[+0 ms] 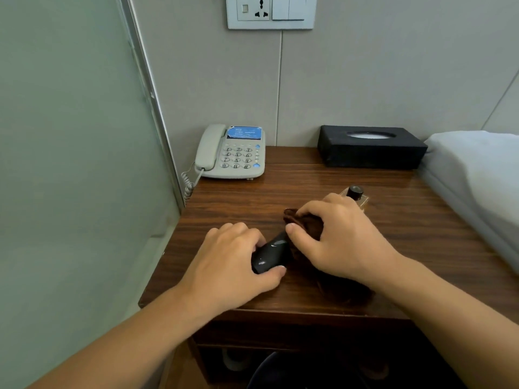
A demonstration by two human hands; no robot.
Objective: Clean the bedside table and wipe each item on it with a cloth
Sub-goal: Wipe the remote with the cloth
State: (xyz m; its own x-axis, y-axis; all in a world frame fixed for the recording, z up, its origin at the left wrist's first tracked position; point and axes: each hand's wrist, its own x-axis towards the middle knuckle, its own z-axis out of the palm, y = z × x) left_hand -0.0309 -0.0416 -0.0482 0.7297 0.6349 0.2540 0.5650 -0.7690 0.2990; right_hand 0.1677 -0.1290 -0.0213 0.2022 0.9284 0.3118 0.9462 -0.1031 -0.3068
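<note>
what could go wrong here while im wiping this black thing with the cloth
1. The glossy black object is held only by the left hand near the bedside table's front edge; it could slip and fall off.
2. The small bottle stands just behind the right hand, which bunches the brown cloth; a backward stroke might knock it over.

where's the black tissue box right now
In the head view, the black rectangular tissue box sits at the back right of the brown wooden bedside table, against the wall, right of the white corded telephone.
</note>
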